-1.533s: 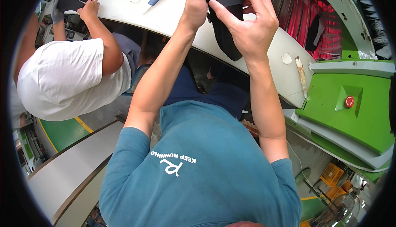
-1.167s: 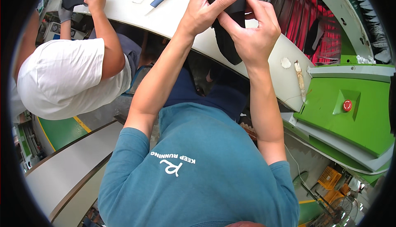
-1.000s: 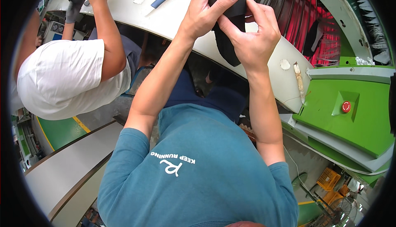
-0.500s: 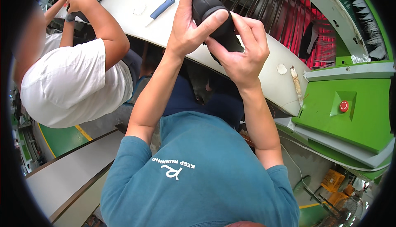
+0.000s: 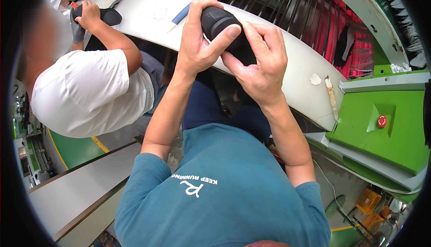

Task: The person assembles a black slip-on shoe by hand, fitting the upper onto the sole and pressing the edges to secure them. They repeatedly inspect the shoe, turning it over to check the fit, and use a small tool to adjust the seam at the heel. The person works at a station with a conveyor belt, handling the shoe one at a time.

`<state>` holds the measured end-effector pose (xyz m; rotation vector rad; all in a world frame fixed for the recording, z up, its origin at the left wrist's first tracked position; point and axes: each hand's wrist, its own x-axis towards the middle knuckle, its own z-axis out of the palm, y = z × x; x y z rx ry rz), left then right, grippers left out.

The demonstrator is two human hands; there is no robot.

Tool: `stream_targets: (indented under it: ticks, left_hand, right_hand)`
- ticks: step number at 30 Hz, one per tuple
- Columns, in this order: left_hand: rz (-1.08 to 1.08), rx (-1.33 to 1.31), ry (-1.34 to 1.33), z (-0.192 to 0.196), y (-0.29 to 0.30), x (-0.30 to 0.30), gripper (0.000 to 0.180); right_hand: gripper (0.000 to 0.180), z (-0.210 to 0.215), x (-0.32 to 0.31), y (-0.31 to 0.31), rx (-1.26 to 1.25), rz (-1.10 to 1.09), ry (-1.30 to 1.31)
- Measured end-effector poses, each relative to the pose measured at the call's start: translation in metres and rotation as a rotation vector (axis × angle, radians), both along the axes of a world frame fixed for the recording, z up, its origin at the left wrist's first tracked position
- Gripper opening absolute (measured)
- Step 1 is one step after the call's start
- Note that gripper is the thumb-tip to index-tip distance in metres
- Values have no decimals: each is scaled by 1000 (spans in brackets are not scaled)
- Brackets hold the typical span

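A black shoe (image 5: 217, 19), seen partly from one end, is held up over the white worktable (image 5: 296, 78). My left hand (image 5: 197, 45) wraps round its left side, thumb laid across the top by a grey band. On the other side my right hand (image 5: 265, 63) pinches the shoe's edge between thumb and fingers. Both palms hide much of its lower part. Just left of my left hand lies a blue-handled tool (image 5: 180, 14) with a thin pale blade, partly covered by that hand.
At left a co-worker in a white shirt (image 5: 85, 94) handles another black shoe (image 5: 111, 17). A dark metal roller rack (image 5: 269, 4) with red light runs behind the table. To the right stand a white round scrap (image 5: 315, 79), a taped stick (image 5: 332, 96) and a green machine housing (image 5: 359, 130) with a red button.
My hands have come slightly lower and nearer with the shoe, keeping their hold. The view has shifted a little. The co-worker's shoe has come into clearer view, and another person's arm reaches in behind.
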<state>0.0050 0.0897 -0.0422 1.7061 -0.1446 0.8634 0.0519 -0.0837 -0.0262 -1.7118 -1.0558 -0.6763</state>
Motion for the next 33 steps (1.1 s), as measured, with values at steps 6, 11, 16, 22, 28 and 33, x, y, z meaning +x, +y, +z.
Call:
stream_targets:
  ticks: [6,11,16,22,28,33]
  left_hand:
    - [59,14,95,11,-2,-10,60]
    - [72,141,68,13,-3,-7,68]
    - [33,404,-31,31,-14,6,86]
    - [-18,448,15,43,-38,12,89]
    - [-40,458,14,45,-48,20,88]
    - [-43,470,13,48,-52,21,82]
  right_hand:
    - [70,3,2,1,-35,32,52]
    - [67,48,25,-31,-119,339,211]
    - [47,103,51,-53,-368,373,-161]
    - [43,136,52,-70,-610,305,-342]
    - [39,144,56,-75,-661,334,-305]
    - [37,144,62,-73,-657,419,-285]
